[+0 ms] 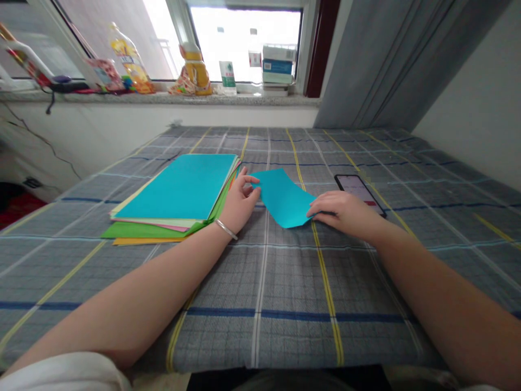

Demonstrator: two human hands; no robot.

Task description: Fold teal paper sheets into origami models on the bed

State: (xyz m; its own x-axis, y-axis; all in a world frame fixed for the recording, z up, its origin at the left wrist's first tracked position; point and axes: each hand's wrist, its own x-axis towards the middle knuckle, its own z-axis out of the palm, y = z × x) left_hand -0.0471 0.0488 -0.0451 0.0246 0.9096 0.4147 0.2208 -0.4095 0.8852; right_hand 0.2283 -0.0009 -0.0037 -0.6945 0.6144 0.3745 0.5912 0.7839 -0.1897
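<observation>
Diagonally, blue paper (285, 199) stretches from left hand (241, 196) to right hand (344, 210).

1 small blue sheet (285, 198) bends slightly over plaid cloth (293, 277), left hand (241, 200), silver bangle (227, 229) at wrist, touching its left edge, right hand (341, 212) pinching its right corner, phone (360, 188) just beyond that hand, coloured paper stack (183, 187) beside the left wrist, bottles (197, 73) and boxes (278, 66) on the windowsill (252, 100).
</observation>
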